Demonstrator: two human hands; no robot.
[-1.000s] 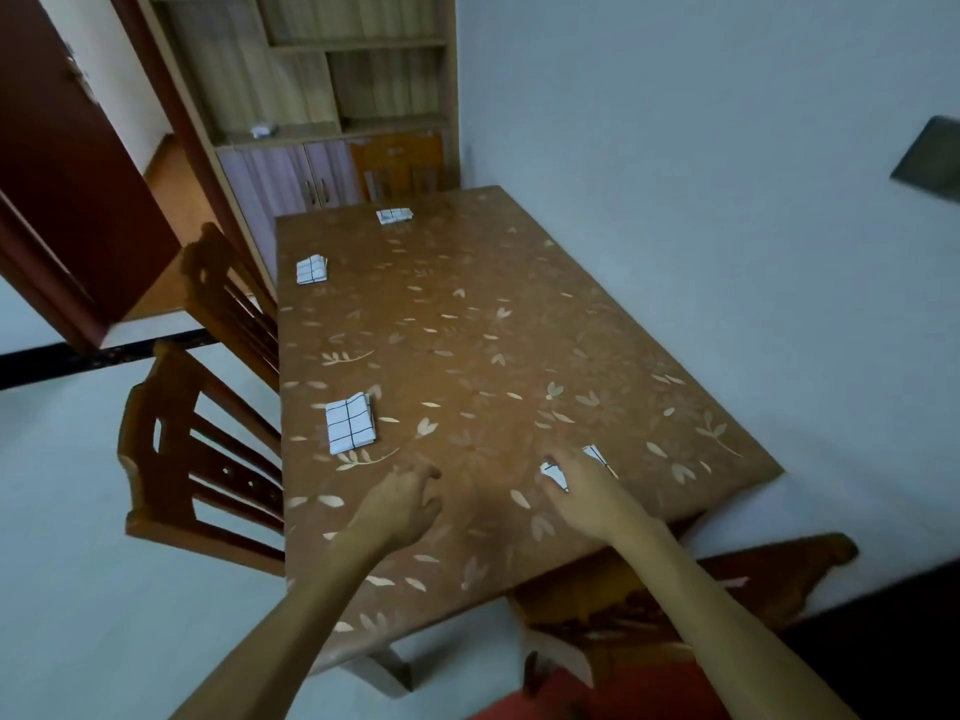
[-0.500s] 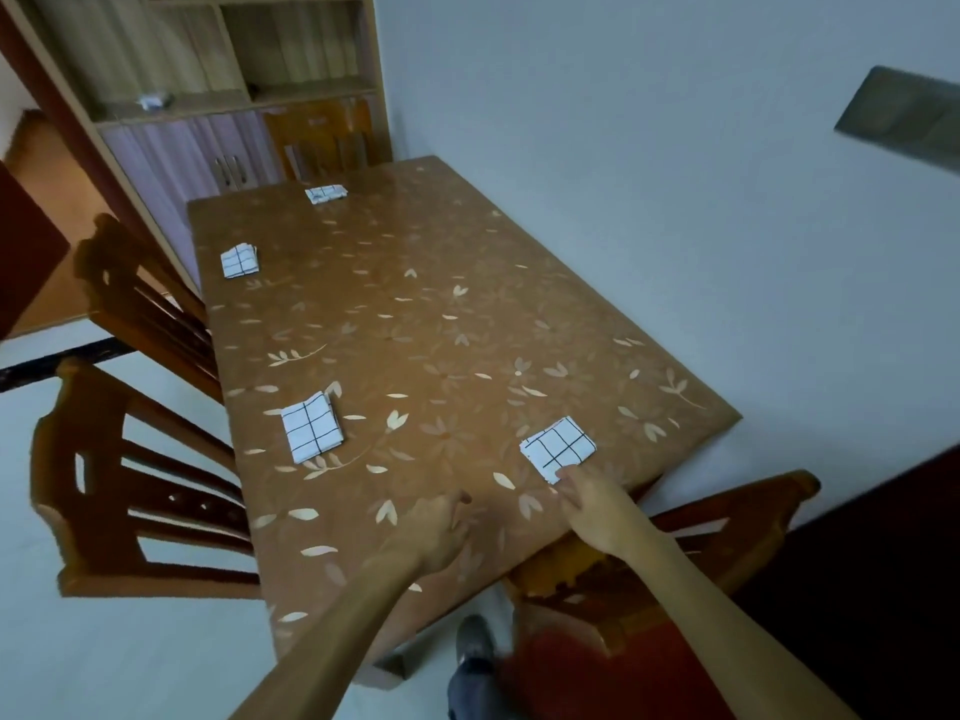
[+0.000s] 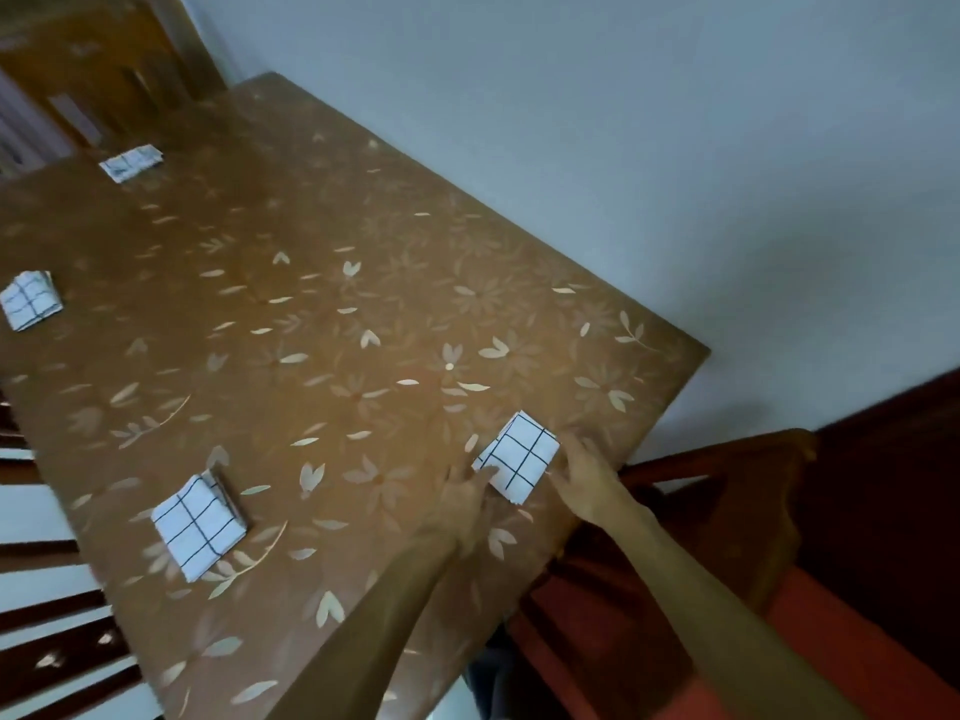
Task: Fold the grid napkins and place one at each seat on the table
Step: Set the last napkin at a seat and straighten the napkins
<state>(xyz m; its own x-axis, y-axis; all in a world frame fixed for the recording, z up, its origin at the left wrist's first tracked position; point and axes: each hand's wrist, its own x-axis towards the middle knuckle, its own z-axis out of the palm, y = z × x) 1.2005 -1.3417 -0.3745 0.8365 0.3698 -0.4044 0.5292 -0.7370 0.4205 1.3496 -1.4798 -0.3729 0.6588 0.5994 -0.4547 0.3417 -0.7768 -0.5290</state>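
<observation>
The head camera looks down across a brown worktop [image 3: 363,304] with a pale leaf and flower pattern, set against a light wall [image 3: 675,148]. Four folded white napkins with black grid lines lie on the worktop. The nearest napkin [image 3: 517,457] sits close to the worktop's right-hand end, just beside the edge where a wooden chair [image 3: 727,491] with a red seat stands. The left hand [image 3: 462,504] rests on the worktop at this napkin's near-left corner, its fingers [image 3: 480,478] loosely curled with one fingertip touching the cloth. The right hand [image 3: 587,478] lies at the napkin's right edge, fingers [image 3: 569,449] spread flat and touching that side; neither hand pinches the cloth.

The second napkin [image 3: 197,524] lies flat near the worktop's left edge, well apart from the hands, with slatted chair backs [image 3: 52,615] showing just beyond that edge. The third napkin [image 3: 30,299] lies farther along the same left edge, partly blurred. The fourth napkin [image 3: 131,162] sits near the worktop's far end, in front of a wooden cabinet [image 3: 78,70] that is too blurred to make out in detail
</observation>
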